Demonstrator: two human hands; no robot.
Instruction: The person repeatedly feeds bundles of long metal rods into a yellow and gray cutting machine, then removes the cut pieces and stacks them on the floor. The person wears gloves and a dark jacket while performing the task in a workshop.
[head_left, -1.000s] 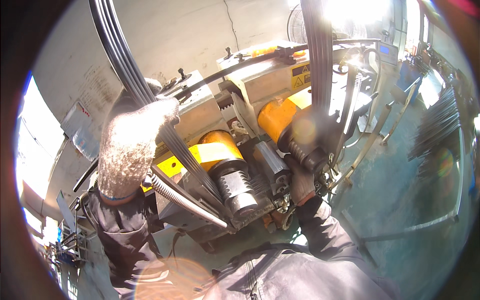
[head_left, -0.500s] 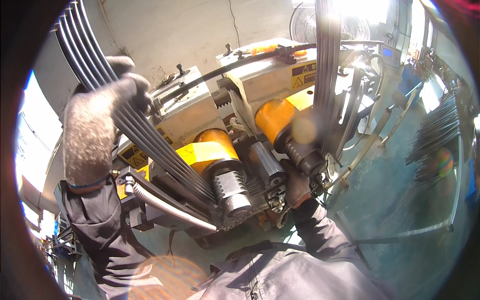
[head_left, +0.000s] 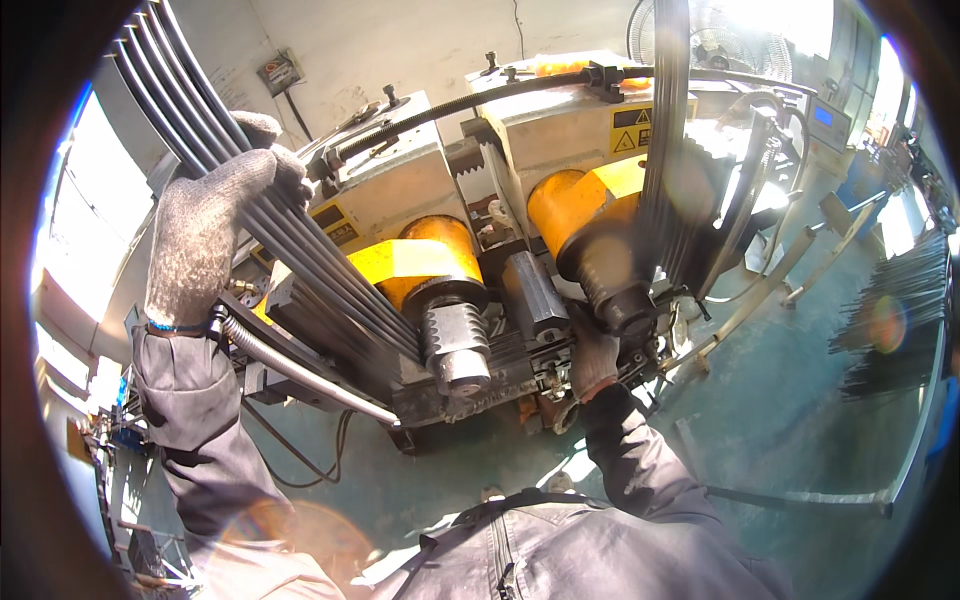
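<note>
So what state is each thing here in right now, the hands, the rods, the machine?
Left hand: gloved, closed around the rod bundle, raised.
Rod bundle: slanted, lower end in the machine by the grooved roller.
Right hand: gloved, low at the machine's front; grip hidden.
Grooved roller: blurred, whether turning cannot be told.
Upright rods: standing vertical at the right roller.
Fan: blades unclear.

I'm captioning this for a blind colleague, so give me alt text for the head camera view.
A person's gloved left hand grips a bundle of dark metal rods slanting down into a grey and yellow bending machine. The gloved right hand rests low on the machine, below a yellow roller where more rods rise upright. A fan stands behind.
</note>
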